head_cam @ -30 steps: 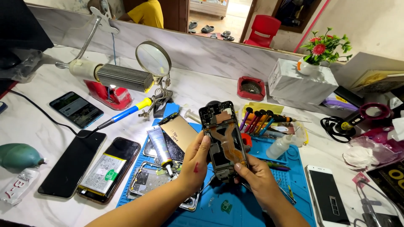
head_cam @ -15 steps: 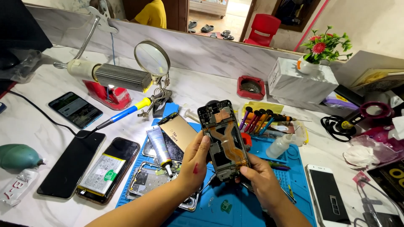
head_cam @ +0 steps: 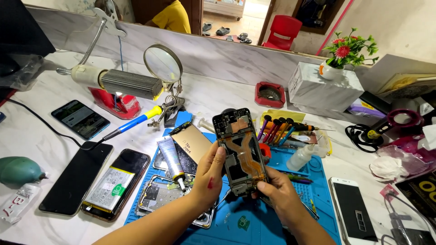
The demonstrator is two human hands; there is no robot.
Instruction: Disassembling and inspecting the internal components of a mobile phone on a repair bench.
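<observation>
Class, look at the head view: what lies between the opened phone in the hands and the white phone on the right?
In the head view, between the opened black phone frame and white smartphone: bare blue mat and a small white squeeze bottle.

Open passage only on the bare white table (head_cam: 218, 93) at upper centre, below the marble wall. Blocked at left by the lamp (head_cam: 120, 84), soldering iron (head_cam: 129, 124) and phones (head_cam: 79, 119); at right by screwdrivers (head_cam: 277, 129) (standing upright) and a white phone (head_cam: 354, 209).
</observation>
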